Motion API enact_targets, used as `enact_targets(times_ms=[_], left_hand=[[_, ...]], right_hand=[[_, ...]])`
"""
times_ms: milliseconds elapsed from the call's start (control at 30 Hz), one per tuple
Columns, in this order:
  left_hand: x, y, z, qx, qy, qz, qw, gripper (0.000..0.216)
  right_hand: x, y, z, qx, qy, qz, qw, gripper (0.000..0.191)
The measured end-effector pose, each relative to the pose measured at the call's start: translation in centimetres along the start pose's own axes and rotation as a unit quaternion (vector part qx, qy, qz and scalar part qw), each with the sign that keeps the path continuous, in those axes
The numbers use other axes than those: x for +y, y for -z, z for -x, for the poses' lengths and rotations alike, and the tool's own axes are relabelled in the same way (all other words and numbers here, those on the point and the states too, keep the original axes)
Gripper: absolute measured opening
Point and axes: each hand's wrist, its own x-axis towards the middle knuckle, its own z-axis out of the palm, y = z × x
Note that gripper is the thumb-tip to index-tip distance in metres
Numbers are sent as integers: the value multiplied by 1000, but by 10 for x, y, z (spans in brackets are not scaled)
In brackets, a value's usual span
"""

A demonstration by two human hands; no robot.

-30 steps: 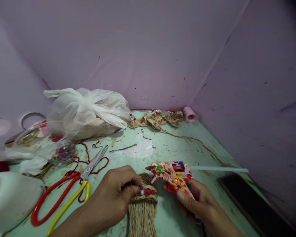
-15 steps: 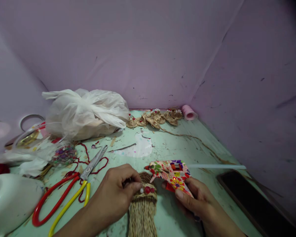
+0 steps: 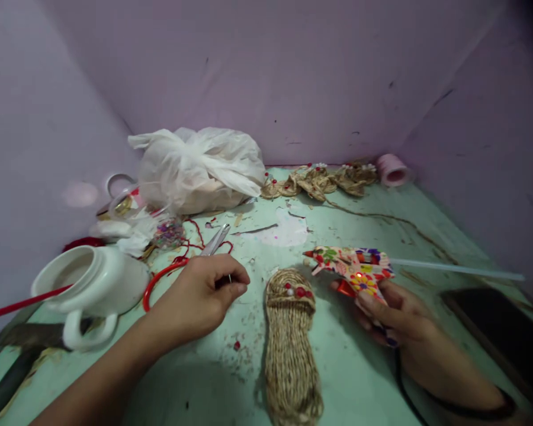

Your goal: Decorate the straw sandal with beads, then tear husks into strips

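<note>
My right hand point(image 3: 395, 313) is wrapped round the grip of a flower-patterned glue gun point(image 3: 353, 269), its orange nozzle pointing left and a long clear glue stick point(image 3: 457, 269) out of its back. Between my hands lies a small slipper of coiled jute rope point(image 3: 293, 355), flat on the table. Across its strap sit red beads point(image 3: 301, 291) and a white one. Left of the slipper and apart from it, my left hand point(image 3: 208, 293) is raised with thumb and forefinger pinched; whatever they hold is too small to make out. Scissors point(image 3: 217, 239) lie partly behind this hand.
At left stand a white mug-like pot point(image 3: 124, 278) and a hammer point(image 3: 26, 349). Behind are a tied plastic bag point(image 3: 199, 168), rope pieces with beads point(image 3: 317, 180) and a pink thread spool point(image 3: 393, 170). A dark phone point(image 3: 493, 331) lies right; a red bead point(image 3: 237, 345) lies near the slipper.
My left hand has drawn away from the beads on the strap to the left, baring the slipper. The glue gun stays in my right hand. The view has shifted left and down.
</note>
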Motion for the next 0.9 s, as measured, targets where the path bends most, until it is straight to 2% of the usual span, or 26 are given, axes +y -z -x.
enact_targets(times_ms=[100, 167, 300, 400, 567, 900], left_hand=[[-9, -1, 18, -84, 25, -23, 996, 12], [-15, -6, 27, -105, 36, -23, 994, 13], [-21, -20, 33, -117, 43, -13, 992, 13], [-19, -29, 33, -120, 78, -33, 989, 13], [-13, -37, 34, -75, 116, -102, 985, 17], [-15, -42, 41, -99, 42, -192, 975, 22]], right_hand=[[0, -1, -2, 6, -10, -23, 1000, 30], [0, -2, -2, 7, -4, -25, 1000, 30], [2, -3, -1, 15, 12, -33, 999, 28], [1, -4, -1, 21, 11, -45, 999, 27], [-5, -5, 2, 11, 22, -49, 999, 25], [-5, -2, 1, 9, 30, -55, 998, 27]])
